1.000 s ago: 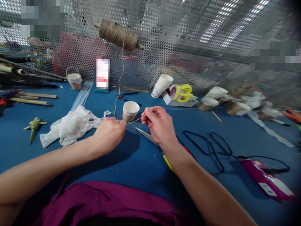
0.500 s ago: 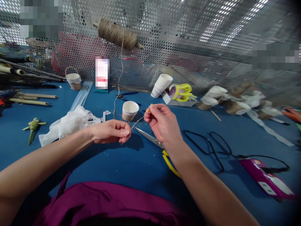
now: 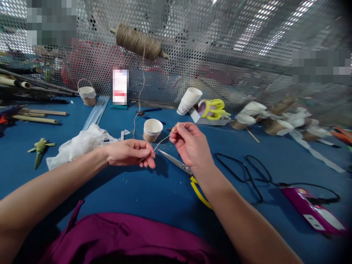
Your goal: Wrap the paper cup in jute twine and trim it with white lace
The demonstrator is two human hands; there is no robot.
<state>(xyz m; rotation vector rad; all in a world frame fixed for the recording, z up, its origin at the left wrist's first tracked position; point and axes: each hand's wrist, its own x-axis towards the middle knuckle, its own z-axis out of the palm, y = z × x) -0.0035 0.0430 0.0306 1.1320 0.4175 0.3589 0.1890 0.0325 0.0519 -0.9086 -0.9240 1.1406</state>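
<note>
A short stretch of thin twine [image 3: 162,140] runs between my two hands. My left hand [image 3: 134,153] has it between thumb and fingers, with the lower fingers partly spread. The other end is pinched in my right hand [image 3: 187,141]. Just behind them stands a white cup [image 3: 153,129] with a brown wrapped base. Scissors [image 3: 178,161] with yellow handles lie on the blue table [image 3: 110,194], partly under my right wrist. More twine hangs from a spool [image 3: 139,41] on the mesh and passes down behind my left hand.
White crumpled material [image 3: 81,145] and a green woven figure [image 3: 40,148] lie at left. Stacked cups [image 3: 189,101] and a box of yellow-handled scissors [image 3: 213,109] are at the back. A black cable [image 3: 244,172] and a purple power strip [image 3: 310,209] lie at right.
The lower fingers of my left hand have opened out a little, so the twine across them shows more. My right hand has barely moved.
</note>
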